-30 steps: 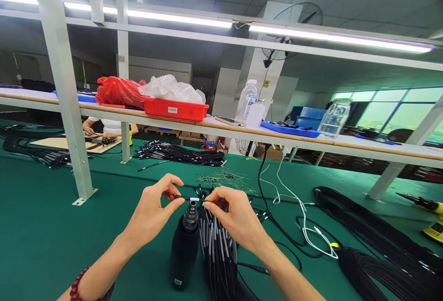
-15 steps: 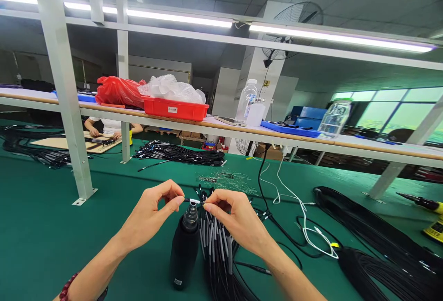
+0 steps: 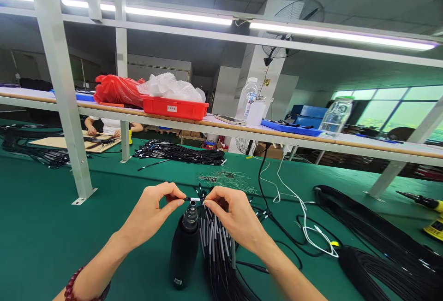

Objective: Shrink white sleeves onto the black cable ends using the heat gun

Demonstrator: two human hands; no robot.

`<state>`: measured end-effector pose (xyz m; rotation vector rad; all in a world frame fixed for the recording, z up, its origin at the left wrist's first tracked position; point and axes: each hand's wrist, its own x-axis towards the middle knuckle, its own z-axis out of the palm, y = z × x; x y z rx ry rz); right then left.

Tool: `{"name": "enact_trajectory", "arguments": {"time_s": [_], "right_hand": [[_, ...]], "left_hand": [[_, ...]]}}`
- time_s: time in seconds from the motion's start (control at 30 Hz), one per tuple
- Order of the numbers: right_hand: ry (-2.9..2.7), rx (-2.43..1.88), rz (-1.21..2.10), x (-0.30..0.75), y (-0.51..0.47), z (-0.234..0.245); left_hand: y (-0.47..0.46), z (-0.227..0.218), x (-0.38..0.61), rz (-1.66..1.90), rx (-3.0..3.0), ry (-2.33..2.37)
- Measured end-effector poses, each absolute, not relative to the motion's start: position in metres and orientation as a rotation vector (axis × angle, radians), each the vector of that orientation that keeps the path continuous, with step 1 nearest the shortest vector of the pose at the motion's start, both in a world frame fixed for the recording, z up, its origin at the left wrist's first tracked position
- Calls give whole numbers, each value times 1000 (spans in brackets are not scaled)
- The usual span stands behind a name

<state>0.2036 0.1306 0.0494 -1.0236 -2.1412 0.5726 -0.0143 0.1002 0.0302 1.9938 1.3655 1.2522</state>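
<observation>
A thin black cable (image 3: 188, 198) with a white sleeve (image 3: 194, 199) is stretched level between my two hands. My left hand (image 3: 157, 211) pinches its left end between thumb and fingertips. At the other side, my right hand (image 3: 230, 211) pinches the cable near the sleeve's right end. Just below the white sleeve is the nozzle of a black heat gun (image 3: 184, 250), which stands upright on the bench. Beside the gun, under my right hand, lies a thick bundle of black cables (image 3: 216, 241) with grey sleeves. What the right fingertips cover is hidden.
Another cable bundle (image 3: 180, 152) lies at the back of the green bench (image 3: 138, 273), near thin wire scraps (image 3: 224, 177). Coiled black cables (image 3: 377, 227) and a white cord (image 3: 306, 222) are on the right. A shelf (image 3: 221, 126) crosses above; a co-worker's hands (image 3: 92, 129) show far left.
Both hands have shifted very slightly, and the white sleeve has risen a little above the nozzle and lies more level. Both pinches hold as before.
</observation>
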Motion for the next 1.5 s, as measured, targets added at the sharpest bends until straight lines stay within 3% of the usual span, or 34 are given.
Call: {"name": "enact_trajectory", "arguments": {"time_s": [0.3, 0.53, 1.5], "right_hand": [[-2184, -1041, 526, 204, 129, 53], [-2188, -1013, 737, 206, 123, 55], [-2187, -1045, 609, 205, 128, 51]], "left_hand": [[95, 36, -14, 1199, 2021, 1419], [92, 35, -20, 1204, 1913, 1335], [99, 31, -13, 1234, 1961, 1391]]}}
